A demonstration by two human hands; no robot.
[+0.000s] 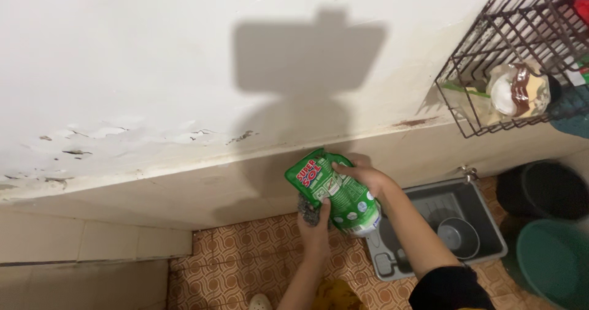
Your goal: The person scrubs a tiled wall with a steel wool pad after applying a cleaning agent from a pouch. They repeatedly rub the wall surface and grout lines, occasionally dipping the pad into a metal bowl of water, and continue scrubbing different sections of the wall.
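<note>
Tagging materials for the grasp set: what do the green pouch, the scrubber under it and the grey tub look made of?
Green pouch: looks like glossy flexible plastic film; it creases under the right hand.
Scrubber, in the left hand: grey, coarse tangled texture, possibly metal or mesh; too blurred to tell.
Grey tub: appears to be rigid moulded plastic, matte, with rounded corners.

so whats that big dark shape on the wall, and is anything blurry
Head view: the shape is a hard shadow cast on the white wall by light from behind; the right hand and green pouch are fairly sharp, while the wire rack looks slightly soft.
</note>
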